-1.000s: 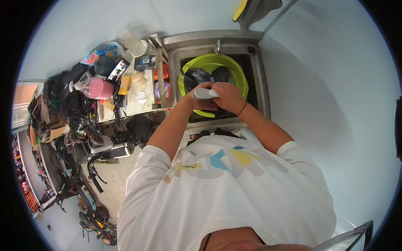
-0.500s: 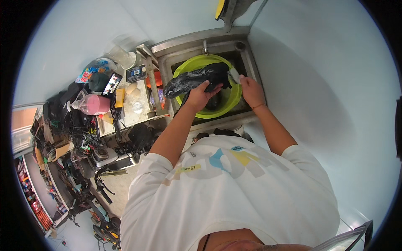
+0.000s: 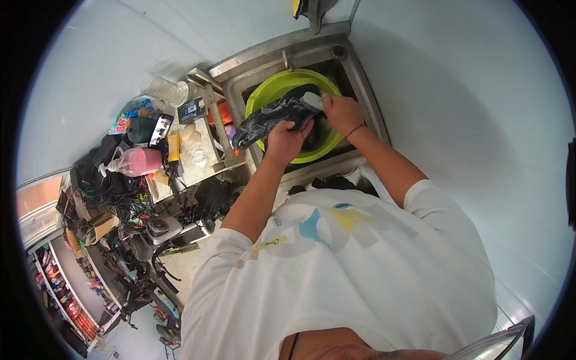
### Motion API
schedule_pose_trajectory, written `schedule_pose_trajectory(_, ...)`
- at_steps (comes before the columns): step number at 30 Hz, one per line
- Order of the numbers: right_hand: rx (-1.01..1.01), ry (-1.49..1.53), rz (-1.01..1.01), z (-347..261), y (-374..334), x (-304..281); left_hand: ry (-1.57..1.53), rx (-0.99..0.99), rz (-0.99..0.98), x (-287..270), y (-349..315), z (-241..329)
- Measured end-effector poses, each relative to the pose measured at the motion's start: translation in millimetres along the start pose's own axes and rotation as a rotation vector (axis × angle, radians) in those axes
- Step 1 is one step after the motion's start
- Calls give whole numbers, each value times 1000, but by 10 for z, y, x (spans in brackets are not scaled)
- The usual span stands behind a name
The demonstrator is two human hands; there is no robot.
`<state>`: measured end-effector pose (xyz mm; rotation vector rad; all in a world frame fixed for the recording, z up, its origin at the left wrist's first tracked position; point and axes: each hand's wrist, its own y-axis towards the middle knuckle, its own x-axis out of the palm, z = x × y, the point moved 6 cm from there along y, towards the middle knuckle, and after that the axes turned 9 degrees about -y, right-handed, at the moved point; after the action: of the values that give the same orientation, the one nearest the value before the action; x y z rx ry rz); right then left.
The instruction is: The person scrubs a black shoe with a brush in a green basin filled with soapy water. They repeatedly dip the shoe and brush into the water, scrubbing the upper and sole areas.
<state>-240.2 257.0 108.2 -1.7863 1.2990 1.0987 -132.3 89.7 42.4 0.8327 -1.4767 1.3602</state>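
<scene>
Left hand [image 3: 287, 141] grips black shoe [image 3: 259, 127], right hand [image 3: 344, 114] clamps brush [image 3: 312, 100]; slick suds [image 3: 273, 113] could slip shoe into basin [image 3: 271, 90] below.

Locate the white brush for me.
In the head view, the white brush is above and slightly right of centre, held in the right hand, near the right end of the black item, over the green basin.
</scene>
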Motion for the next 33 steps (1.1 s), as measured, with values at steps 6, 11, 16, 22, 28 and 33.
schedule_pose_trajectory(6, -56, -5, -68, -456, -213, 70, 47, 99, 13, 240, -46, 95)
schedule_pose_trajectory(11, -50, -14, -42, -542, -209, 177, 99, 181, 108, 139, 50, 101)
schedule_pose_trajectory(16, 3, 4, -30, -176, 102, 279, 68, 197, 103, 86, 21, 92)
schedule_pose_trajectory(22, 45, 97, -22, -262, 97, 194, 129, 242, 141, 55, -21, 98)
schedule_pose_trajectory(28, -52, 100, -10, -332, 154, 304, 181, 232, 134, 18, -93, 111)
schedule_pose_trajectory(33, -112, 34, -26, -553, 167, 321, 906, 349, 123, -128, -122, 180)
